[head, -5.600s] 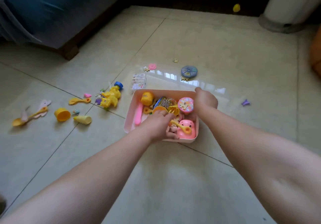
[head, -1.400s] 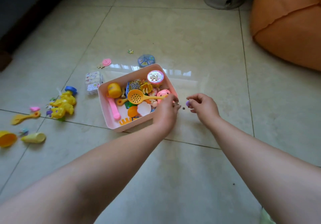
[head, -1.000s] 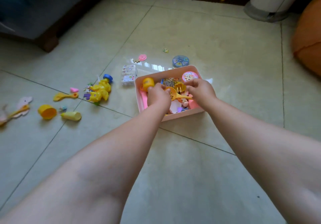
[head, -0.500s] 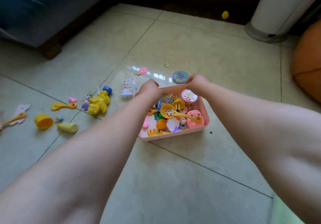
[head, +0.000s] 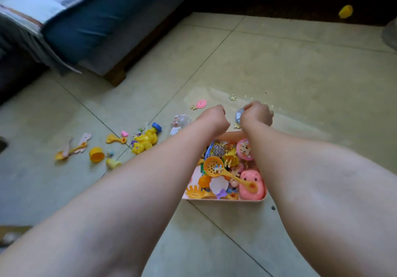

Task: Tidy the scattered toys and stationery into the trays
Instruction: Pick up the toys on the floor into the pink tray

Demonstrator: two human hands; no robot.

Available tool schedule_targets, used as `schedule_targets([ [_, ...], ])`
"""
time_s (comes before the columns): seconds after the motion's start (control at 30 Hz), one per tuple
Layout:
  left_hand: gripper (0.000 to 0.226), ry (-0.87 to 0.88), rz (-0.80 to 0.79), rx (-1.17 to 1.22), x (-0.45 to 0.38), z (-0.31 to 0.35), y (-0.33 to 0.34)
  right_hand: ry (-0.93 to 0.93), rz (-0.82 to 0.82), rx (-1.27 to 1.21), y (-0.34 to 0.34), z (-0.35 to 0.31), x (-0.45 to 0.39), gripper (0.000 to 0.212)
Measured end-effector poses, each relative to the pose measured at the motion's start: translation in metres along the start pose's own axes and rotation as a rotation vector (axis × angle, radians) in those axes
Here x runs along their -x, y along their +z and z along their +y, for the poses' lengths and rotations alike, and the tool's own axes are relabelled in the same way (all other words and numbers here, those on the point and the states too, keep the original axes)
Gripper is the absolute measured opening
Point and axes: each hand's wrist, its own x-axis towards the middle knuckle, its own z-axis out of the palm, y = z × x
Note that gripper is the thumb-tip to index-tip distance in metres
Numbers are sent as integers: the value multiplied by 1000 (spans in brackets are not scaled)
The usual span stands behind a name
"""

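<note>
Pink tray (head: pixel 223 199) crammed with toys on the floor (head: pixel 290 72), both hands past its far edge, left hand (head: pixel 213 119) and right hand (head: pixel 256 115) curled, perhaps pinching something unseen, yellow toys (head: pixel 146 141) scattered leftward.

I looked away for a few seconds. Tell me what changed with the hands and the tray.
Both hands left the pink tray and reached past its far rim: the left hand and right hand now hover curled near the blue disc. What they hold cannot be seen. A purple clip from the floor went into the tray. The yellow cup and yellow duck toy stayed put.
</note>
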Motion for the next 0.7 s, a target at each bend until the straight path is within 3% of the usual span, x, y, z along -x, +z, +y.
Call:
schedule_targets([
  [0.17,42,-11,-99,-230,-12,21,-9,16,-92,-148,10,-2,10,29],
  [0.27,46,-11,-126,-313,-27,17,-14,-46,-59,-76,9,16,4,33],
  [0.37,48,19,-123,-325,-47,13,-11,-4,1,-6,3,34,-23,36],
  [0.47,48,52,-125,-311,-70,10,4,53,-79,74,4,47,-54,46],
  [0.63,55,53,-174,-183,-101,1,35,-85,-216,361,21,47,-76,77],
  [0.7,59,55,-187,-134,-109,-2,44,-136,-233,423,26,43,-78,80],
])
